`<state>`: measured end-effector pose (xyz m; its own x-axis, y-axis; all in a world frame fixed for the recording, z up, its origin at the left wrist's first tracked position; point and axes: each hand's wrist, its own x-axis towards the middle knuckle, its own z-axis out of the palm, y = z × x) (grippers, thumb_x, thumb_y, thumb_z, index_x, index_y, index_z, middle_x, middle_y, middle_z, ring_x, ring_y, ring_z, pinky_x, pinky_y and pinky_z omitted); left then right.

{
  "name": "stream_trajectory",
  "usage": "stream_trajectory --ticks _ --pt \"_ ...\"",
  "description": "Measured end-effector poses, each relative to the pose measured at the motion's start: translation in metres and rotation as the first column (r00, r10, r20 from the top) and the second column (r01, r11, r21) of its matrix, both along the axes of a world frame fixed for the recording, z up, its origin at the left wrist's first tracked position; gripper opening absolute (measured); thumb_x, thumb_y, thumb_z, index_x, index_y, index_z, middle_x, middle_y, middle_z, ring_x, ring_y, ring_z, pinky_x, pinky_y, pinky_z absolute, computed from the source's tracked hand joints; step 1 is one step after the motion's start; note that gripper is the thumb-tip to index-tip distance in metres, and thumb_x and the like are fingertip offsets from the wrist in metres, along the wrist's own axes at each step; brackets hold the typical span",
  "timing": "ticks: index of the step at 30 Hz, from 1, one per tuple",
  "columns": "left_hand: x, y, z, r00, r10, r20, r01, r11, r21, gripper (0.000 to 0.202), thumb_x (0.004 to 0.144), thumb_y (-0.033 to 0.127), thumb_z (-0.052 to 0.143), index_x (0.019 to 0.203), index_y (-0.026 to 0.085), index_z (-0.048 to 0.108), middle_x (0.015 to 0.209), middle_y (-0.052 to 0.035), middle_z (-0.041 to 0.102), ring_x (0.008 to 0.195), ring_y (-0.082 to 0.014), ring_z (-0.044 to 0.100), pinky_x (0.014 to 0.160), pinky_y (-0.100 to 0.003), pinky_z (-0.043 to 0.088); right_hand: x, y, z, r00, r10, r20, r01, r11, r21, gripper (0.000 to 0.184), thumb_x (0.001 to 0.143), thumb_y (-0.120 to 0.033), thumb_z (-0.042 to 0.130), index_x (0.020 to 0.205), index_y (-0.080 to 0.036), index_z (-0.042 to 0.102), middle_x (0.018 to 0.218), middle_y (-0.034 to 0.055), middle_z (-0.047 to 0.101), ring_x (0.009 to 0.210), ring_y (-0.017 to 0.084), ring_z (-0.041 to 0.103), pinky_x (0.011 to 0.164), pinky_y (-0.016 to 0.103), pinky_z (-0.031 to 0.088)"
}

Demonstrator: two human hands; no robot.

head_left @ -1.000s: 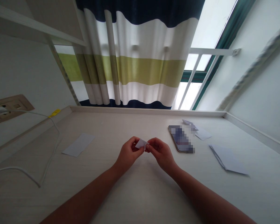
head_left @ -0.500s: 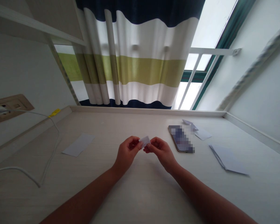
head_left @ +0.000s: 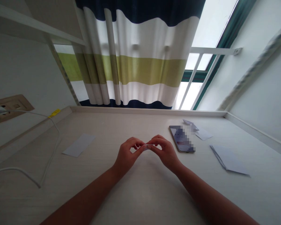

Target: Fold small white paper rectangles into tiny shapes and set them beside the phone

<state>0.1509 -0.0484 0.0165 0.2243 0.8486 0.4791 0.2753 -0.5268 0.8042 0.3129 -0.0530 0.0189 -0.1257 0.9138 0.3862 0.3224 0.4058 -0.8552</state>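
Left hand: the grip is pressed together, with thumb and fingertips of the left hand pinching one end of the paper slip.
Right hand: the grip is also pinching, with the right hand closed on the slip's other end.
Slip: small, white, held edge-on in the air above the worktop, between the two hands. Most of it is hidden by the fingers, so its exact shape can't be told.
Right of the hands: a phone lies face up, its screen pixelated, with paper scraps just beyond it and folded sheets further right.
Left of the hands: a flat paper sheet lies on the worktop, well apart from them — a white cable runs across the worktop's left side.
Behind: a striped curtain hangs past the far edge.
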Motion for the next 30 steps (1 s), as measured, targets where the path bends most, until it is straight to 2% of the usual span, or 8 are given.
stream_trajectory --ticks 10,14,20,22,25,27,30 --pt "0.0013 0.0038 -0.0046 0.993 -0.01 0.117 0.035 0.977 -0.208 0.013 0.071 0.027 0.061 0.065 0.015 0.059 0.065 -0.0006 0.058 0.064 -0.0126 0.054 0.062 -0.023 0.043 0.0006 0.003 -0.003 0.981 0.091 -0.173 -0.118 0.981 -0.156 0.01 0.068 -0.027 0.066 0.067 -0.018 0.064 0.07 0.0006 0.058 0.067 0.014 0.054 0.062 0.027 0.042" --pt "0.0024 0.0033 -0.0034 0.992 -0.033 0.121 0.061 0.969 -0.238 0.014 0.071 0.027 0.059 0.065 0.014 0.058 0.064 0.0002 0.056 0.064 -0.0119 0.053 0.062 -0.023 0.043 -0.0024 0.0018 -0.002 0.963 0.086 -0.256 -0.153 0.955 -0.254 0.012 0.067 -0.028 0.065 0.068 -0.017 0.061 0.068 -0.0001 0.059 0.064 0.013 0.054 0.06 0.027 0.042" --pt "0.0026 0.0036 -0.0036 0.994 -0.025 0.109 0.051 0.969 -0.243 0.014 0.072 0.025 0.057 0.062 0.016 0.054 0.064 0.0018 0.053 0.065 -0.0118 0.052 0.064 -0.023 0.043 -0.0057 0.0002 -0.0023 0.998 0.028 -0.062 -0.041 0.975 -0.22 0.012 0.068 -0.028 0.064 0.067 -0.016 0.063 0.064 0.0002 0.06 0.056 0.01 0.048 0.054 0.024 0.037" --pt "0.0024 0.0033 -0.0048 0.993 -0.035 0.114 0.063 0.965 -0.255 0.015 0.074 0.028 0.054 0.066 0.016 0.055 0.067 0.0011 0.054 0.066 -0.0122 0.053 0.064 -0.023 0.044 -0.005 0.0018 -0.0048 0.993 0.037 -0.113 -0.062 0.972 -0.225 0.013 0.069 -0.029 0.064 0.068 -0.016 0.063 0.062 -0.0004 0.059 0.056 0.01 0.048 0.054 0.024 0.038" --pt "0.0017 0.0019 -0.0068 0.991 -0.044 0.127 0.071 0.974 -0.214 0.014 0.074 0.029 0.056 0.082 0.017 0.057 0.076 -0.001 0.056 0.073 -0.0137 0.054 0.067 -0.025 0.045 -0.003 0.0051 -0.0082 0.962 0.024 -0.271 -0.086 0.971 -0.221 0.014 0.067 -0.03 0.065 0.068 -0.017 0.061 0.063 -0.0013 0.058 0.058 0.011 0.051 0.055 0.024 0.04" --pt "0.0014 0.0014 -0.008 0.99 -0.041 0.132 0.064 0.982 -0.176 0.024 0.07 0.028 0.061 0.091 0.018 0.056 0.083 -0.0024 0.056 0.078 -0.0147 0.054 0.068 -0.026 0.046 -0.0018 0.0064 -0.0087 0.939 -0.002 -0.344 -0.072 0.976 -0.203 0.013 0.067 -0.029 0.067 0.069 -0.017 0.06 0.062 -0.0021 0.058 0.056 0.01 0.05 0.053 0.023 0.04" --pt "0.0022 0.003 -0.0097 0.983 -0.034 0.182 0.071 0.976 -0.205 0.029 0.067 0.026 0.065 0.093 0.019 0.053 0.085 -0.0024 0.053 0.078 -0.014 0.053 0.068 -0.026 0.047 -0.0015 0.0046 -0.0069 0.939 -0.006 -0.343 -0.045 0.989 -0.141 0.01 0.067 -0.025 0.066 0.071 -0.018 0.06 0.058 -0.0032 0.055 0.052 0.009 0.048 0.048 0.022 0.04"
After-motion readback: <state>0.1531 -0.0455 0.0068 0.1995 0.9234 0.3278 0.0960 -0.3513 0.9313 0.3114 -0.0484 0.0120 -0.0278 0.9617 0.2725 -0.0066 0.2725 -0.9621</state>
